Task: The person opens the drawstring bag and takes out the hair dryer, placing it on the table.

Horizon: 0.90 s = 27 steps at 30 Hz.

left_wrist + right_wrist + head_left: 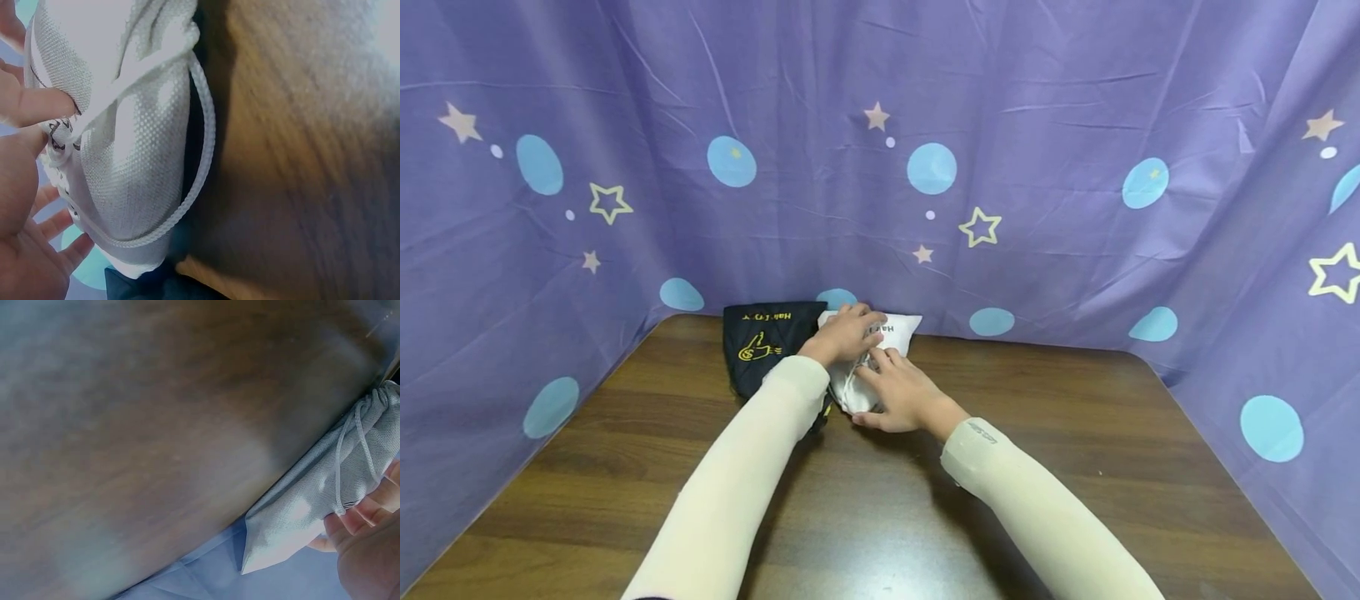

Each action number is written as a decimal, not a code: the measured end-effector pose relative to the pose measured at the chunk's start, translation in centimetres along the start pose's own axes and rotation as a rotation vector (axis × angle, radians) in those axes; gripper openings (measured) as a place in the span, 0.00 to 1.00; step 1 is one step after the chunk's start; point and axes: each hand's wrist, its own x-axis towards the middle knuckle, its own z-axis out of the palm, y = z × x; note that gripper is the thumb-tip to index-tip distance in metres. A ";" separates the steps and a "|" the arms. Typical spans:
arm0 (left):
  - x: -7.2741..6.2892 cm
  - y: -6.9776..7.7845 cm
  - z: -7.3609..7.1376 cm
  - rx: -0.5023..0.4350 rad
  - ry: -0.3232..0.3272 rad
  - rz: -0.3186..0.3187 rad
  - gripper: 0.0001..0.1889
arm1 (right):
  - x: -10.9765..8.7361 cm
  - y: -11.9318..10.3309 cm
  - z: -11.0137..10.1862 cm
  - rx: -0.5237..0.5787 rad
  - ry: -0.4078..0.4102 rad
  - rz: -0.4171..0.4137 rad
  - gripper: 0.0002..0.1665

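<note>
A white drawstring bag (pixel 901 330) with dark lettering stands on the table against the curtain. My left hand (pixel 846 335) lies across its upper left part, fingers spread and touching the cloth. From the right, my right hand (pixel 904 397) rests on its front, with the thumb low and the fingers higher up. The left wrist view shows a loop of white cord (pixel 206 162) hanging over the bag's woven cloth, and fingertips on the bag. In the right wrist view, the right fingertips touch the bag beside dark stitching. Just left of it, a black drawstring bag (pixel 775 333) leans on the curtain.
The wooden table (pixel 865 517) reaches from the front to the curtain. A purple curtain (pixel 1045 250) with stars and blue dots encloses the back and both sides. Part of the black bag's lower edge is behind the left sleeve (pixel 730 475).
</note>
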 end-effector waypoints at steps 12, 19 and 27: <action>0.1 0.6 0.9 0.032 0.033 -0.004 0.25 | -1.1 0.3 0.1 0.009 0.011 -0.020 0.44; -0.4 1.2 0.9 0.035 0.038 -0.004 0.25 | -1.5 0.4 0.1 0.021 0.018 -0.039 0.43; -0.4 1.6 1.2 0.047 0.058 -0.007 0.25 | -2.0 0.7 0.1 0.014 0.022 -0.051 0.43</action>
